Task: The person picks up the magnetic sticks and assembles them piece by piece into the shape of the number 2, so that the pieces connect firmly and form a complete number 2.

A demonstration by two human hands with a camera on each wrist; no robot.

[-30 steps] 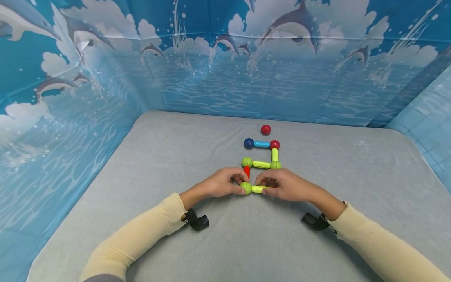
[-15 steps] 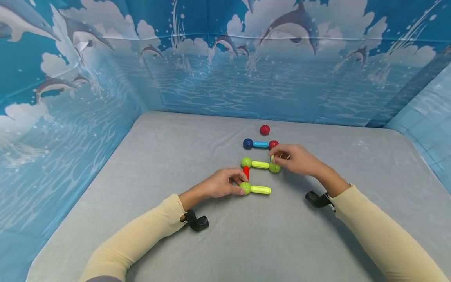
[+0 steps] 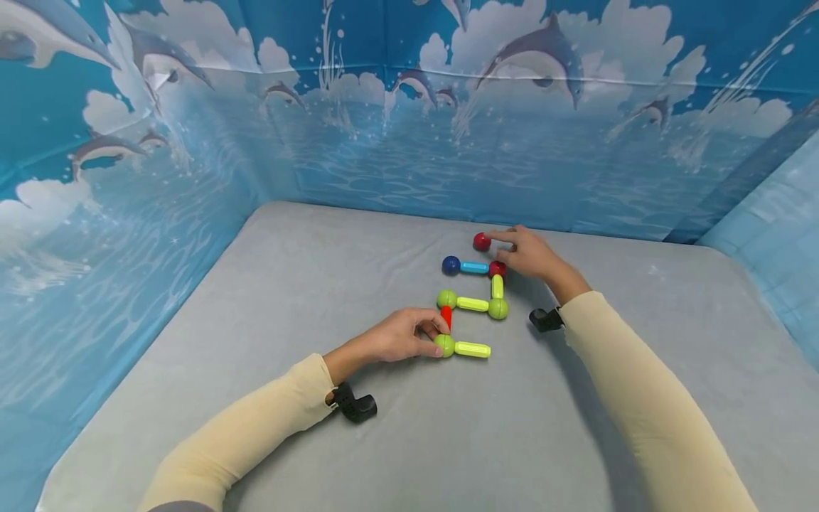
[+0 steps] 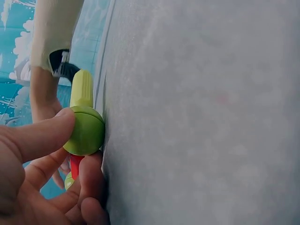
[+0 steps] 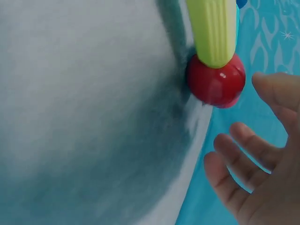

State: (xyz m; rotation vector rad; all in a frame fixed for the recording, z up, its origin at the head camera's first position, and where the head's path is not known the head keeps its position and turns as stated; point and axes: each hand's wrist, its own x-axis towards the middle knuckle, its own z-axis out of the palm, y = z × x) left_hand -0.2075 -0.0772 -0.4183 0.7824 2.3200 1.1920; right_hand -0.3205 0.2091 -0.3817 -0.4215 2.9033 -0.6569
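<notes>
My left hand (image 3: 403, 336) pinches a green ball (image 3: 445, 346) of a zigzag of magnetic balls and rods; the left wrist view shows the thumb on this ball (image 4: 85, 131). A red rod (image 3: 446, 320) and a yellow-green rod (image 3: 473, 350) join it. The chain continues through another green ball (image 3: 446, 299), a yellow-green rod (image 3: 472, 304), a green ball (image 3: 498, 308) and a rod (image 3: 498, 287) to a red ball (image 3: 497, 269). My right hand (image 3: 531, 254) is spread, its index fingertip at a loose red ball (image 3: 482, 242); whether they touch, I cannot tell.
A light blue rod (image 3: 474, 267) and a dark blue ball (image 3: 451, 265) form the chain's far left end. The grey cloth-covered table (image 3: 320, 270) ends at a blue dolphin-printed curtain (image 3: 397, 156) just behind the loose red ball.
My right hand has left the near yellow-green rod, passed over the right side of the chain and reached the loose red ball at the back. The left hand stays on its ball.
</notes>
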